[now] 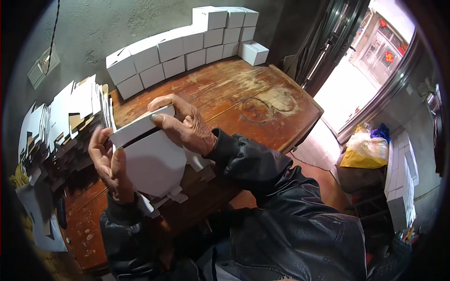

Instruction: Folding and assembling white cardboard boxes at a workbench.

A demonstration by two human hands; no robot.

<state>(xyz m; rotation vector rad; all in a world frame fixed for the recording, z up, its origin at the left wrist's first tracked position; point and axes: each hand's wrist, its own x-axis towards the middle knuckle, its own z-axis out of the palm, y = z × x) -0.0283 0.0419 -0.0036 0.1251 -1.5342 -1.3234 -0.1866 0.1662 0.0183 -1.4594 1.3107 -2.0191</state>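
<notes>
A white cardboard box (154,164) is held up over the near left part of the table, with a dark gap showing between its body and its upper flap. My left hand (111,164) grips the box's left side, the thumb lying near the flap's corner. On the upper right, my right hand (190,125) is closed on the flap, thumb on the near face and fingers over the top edge. Beneath the box, several white cardboard pieces (176,194) stick out, partly hidden.
Finished white boxes (171,47) stand in stacked rows along the wall at the back of the worn wooden table (220,110). Flat cardboard blanks (61,117) pile up at the left. Beyond the table's right side lie a yellow plastic bag (358,159) and more white boxes (398,187), near an open doorway.
</notes>
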